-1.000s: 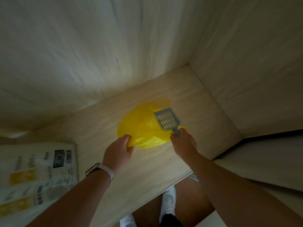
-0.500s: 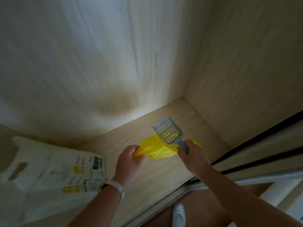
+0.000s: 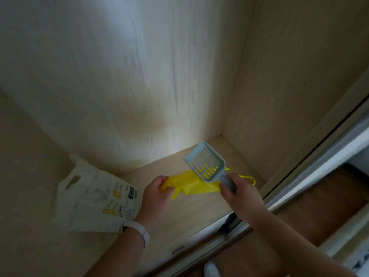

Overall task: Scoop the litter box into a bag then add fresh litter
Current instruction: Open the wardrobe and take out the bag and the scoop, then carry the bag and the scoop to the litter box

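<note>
Bag and scoop collected from storage.
The litter sack lies at left on the cabinet shelf. The left hand pinches the yellow bag, now gathered and lifted, no longer spread on the shelf. The right hand grasps the litter scoop handle. No litter box is in view, so scooping has likely not started.

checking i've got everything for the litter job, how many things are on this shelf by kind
Bags: 2, the thin yellow plastic bag and the white printed sack with a cut-out handle.
Scoops: 1, the pale blue slotted plastic scoop.
Total: 3.
</note>
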